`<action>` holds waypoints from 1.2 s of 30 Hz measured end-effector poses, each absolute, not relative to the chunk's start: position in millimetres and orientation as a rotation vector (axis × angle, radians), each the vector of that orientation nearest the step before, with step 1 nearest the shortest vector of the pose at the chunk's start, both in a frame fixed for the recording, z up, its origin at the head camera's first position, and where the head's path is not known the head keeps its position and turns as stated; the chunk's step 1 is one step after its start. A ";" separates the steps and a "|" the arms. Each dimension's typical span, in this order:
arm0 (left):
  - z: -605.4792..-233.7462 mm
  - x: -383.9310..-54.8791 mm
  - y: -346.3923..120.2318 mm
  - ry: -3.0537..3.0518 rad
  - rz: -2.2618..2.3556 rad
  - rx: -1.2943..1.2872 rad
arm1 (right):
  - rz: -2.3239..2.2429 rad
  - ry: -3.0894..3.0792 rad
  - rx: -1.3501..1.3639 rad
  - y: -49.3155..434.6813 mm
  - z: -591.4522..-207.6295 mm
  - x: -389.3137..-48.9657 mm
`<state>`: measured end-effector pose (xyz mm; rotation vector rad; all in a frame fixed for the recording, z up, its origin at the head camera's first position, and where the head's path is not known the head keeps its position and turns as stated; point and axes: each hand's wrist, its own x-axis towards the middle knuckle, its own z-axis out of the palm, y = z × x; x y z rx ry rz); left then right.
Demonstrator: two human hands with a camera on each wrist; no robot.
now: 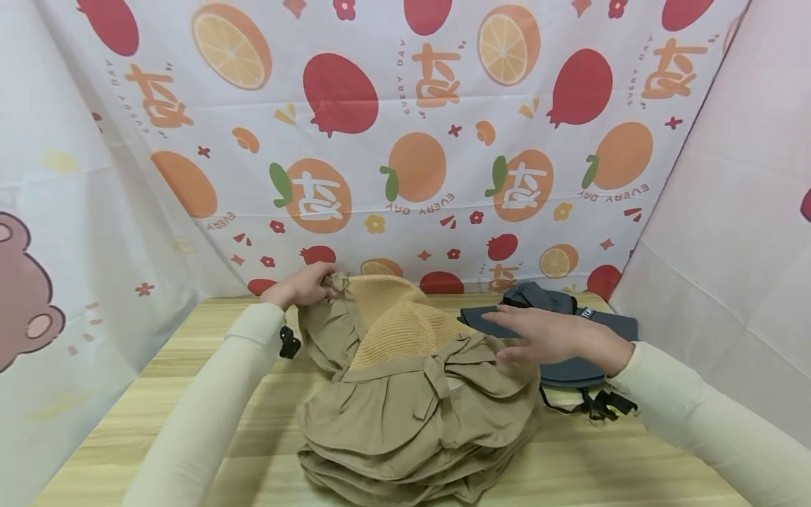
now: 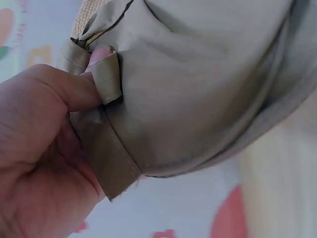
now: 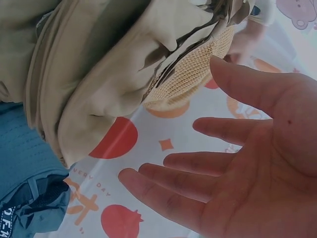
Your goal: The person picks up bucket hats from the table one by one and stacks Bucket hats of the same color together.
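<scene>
My left hand (image 1: pixel 304 285) pinches a khaki sun hat (image 1: pixel 324 336) at its left back edge. In the left wrist view the thumb of the left hand (image 2: pixel 39 114) is hooked under a fabric bow on that hat (image 2: pixel 193 84). In front is a stack of similar khaki hats (image 1: pixel 405 426) with pleated brims, the top one showing a tan straw crown and a tied bow. My right hand (image 1: pixel 564 336) hovers by the stack's right side, fingers straight and spread. In the right wrist view the right hand (image 3: pixel 252 168) holds nothing; the khaki brims (image 3: pixel 104 74) are beside it.
Dark blue-grey hats (image 1: pixel 573 370) with black straps (image 1: pixel 598 405) lie at the right on the wooden table (image 1: pixel 209 422). A fruit-print cloth (image 1: pixel 380 91) hangs close behind the table, with pale cloth at both sides.
</scene>
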<state>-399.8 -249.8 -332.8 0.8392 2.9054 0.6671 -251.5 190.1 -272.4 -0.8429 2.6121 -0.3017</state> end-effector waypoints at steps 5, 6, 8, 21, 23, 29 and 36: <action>-311.7 -391.3 -242.4 2.975 0.636 0.885 | -0.317 2.601 -0.841 189.4 -274.0 -250.3; -308.8 -390.1 -242.2 2.983 0.643 0.887 | -0.317 2.599 -0.843 189.0 -274.2 -250.0; -302.2 -387.4 -242.2 2.993 0.664 0.896 | -0.314 2.596 -0.850 188.4 -274.0 -248.8; -262.3 -377.8 -254.5 3.050 0.767 0.825 | -0.298 2.597 -0.855 186.6 -271.7 -247.4; -256.6 -376.3 -257.5 3.081 0.757 0.795 | -0.300 2.596 -0.856 186.1 -271.3 -247.4; -240.6 -369.5 -267.2 3.167 0.766 0.737 | -0.299 2.601 -0.853 185.2 -269.7 -246.7; -229.9 -355.8 -277.9 3.233 0.769 0.740 | -0.290 2.612 -0.846 184.5 -269.0 -247.4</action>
